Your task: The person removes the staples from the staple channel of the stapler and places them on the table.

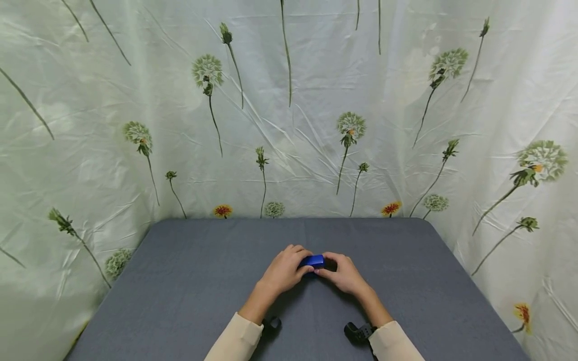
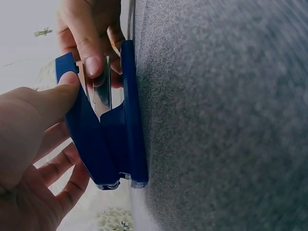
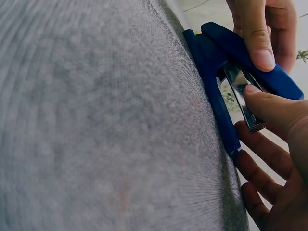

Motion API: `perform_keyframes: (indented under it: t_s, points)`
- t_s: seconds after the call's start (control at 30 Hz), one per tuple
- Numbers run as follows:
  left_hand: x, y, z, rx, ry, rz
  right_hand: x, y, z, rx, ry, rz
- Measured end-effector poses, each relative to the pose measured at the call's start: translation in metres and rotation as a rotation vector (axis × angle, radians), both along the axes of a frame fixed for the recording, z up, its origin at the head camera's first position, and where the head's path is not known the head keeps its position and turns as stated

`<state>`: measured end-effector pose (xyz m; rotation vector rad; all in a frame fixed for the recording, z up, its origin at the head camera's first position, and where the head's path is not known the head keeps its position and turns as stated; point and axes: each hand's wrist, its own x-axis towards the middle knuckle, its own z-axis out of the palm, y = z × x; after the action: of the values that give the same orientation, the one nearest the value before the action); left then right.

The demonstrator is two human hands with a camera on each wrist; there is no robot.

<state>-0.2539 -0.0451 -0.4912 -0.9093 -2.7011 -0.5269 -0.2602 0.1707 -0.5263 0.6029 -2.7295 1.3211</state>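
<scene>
A blue stapler stands on the table between both hands, its top cover raised away from the base. Between cover and base shows the shiny metal magazine. My left hand grips the cover, thumb on one side and fingers behind it. With the thumb on the metal magazine, my right hand pinches it near its free end. Other fingers of the right hand spread beside the tip of the base in the right wrist view.
Grey cloth covers the table. Behind it and along both sides hangs a pale curtain printed with dandelions. Black wrist cameras sit at the cuffs of the cream sleeves.
</scene>
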Motion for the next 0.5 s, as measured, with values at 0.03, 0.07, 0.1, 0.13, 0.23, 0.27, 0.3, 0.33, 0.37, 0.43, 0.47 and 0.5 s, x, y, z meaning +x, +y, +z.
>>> perform_keyframes:
  t_s: [0.03,0.07,0.1,0.13,0.23,0.27,0.3,0.33,0.37,0.43,0.47,0.5]
  points:
    - [0.000,-0.001,0.000,0.005,-0.008,-0.001,0.000,0.000,0.000,0.000,0.001,0.002]
    - [0.000,-0.001,0.001,0.009,-0.013,-0.002,-0.001,0.000,0.000,0.002,0.002,0.004]
    - [0.000,-0.002,0.001,0.016,-0.020,-0.005,0.000,0.000,0.000,0.002,-0.001,0.005]
    - [-0.001,-0.003,0.001,0.022,-0.031,-0.006,0.000,0.000,0.000,0.001,-0.006,0.007]
    - [-0.001,-0.006,0.001,0.048,-0.073,-0.002,0.000,-0.001,0.000,0.002,-0.023,0.006]
    - [-0.001,-0.007,0.001,0.058,-0.084,0.002,0.001,-0.002,0.000,0.002,-0.026,0.006]
    - [-0.001,-0.008,0.002,0.068,-0.098,0.005,0.001,-0.002,0.000,-0.002,-0.029,0.003]
    - [0.000,-0.009,0.003,0.077,-0.110,0.009,0.001,-0.002,0.001,-0.005,-0.031,0.001]
    - [0.000,-0.010,0.003,0.087,-0.119,0.011,0.001,-0.002,0.001,-0.006,-0.035,-0.005]
    - [0.001,-0.012,0.005,0.105,-0.130,0.011,0.002,-0.002,0.001,-0.007,-0.036,-0.016]
    - [0.001,-0.013,0.006,0.111,-0.136,0.010,0.002,-0.002,0.001,-0.006,-0.037,-0.023]
    - [0.002,-0.014,0.007,0.117,-0.141,0.010,0.002,-0.002,0.001,-0.007,-0.037,-0.028]
